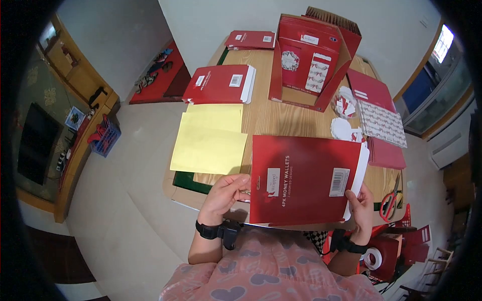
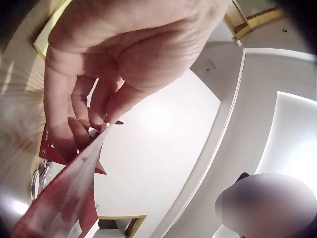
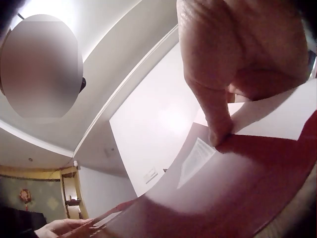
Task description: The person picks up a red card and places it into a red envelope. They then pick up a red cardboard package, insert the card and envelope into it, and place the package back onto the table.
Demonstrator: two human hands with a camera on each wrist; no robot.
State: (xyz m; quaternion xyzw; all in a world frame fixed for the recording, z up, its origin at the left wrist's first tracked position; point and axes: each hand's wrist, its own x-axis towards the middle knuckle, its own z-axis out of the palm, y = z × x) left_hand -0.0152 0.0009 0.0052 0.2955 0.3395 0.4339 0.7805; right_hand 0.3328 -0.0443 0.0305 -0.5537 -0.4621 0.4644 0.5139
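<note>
A flat red card packet (image 1: 309,155) printed "4PK MONEY WALLETS" is held up over the near table edge, its barcode label (image 1: 339,182) facing up. My left hand (image 1: 223,195) pinches its left edge between thumb and fingers; the left wrist view shows the packet (image 2: 62,203) nearly edge-on below that hand. At the opposite side my right hand (image 1: 363,213) grips the packet beside its white flap (image 1: 359,173). In the right wrist view the right thumb (image 3: 218,126) presses on the red face next to the flap, close to the barcode label.
Yellow sheets (image 1: 208,145) lie left on the table, with stacked red packets (image 1: 218,83) behind them. A red display box (image 1: 306,52) stands at the back. Patterned sheets (image 1: 381,123), white cut-outs (image 1: 341,129) and red-handled scissors (image 1: 388,206) lie to the right.
</note>
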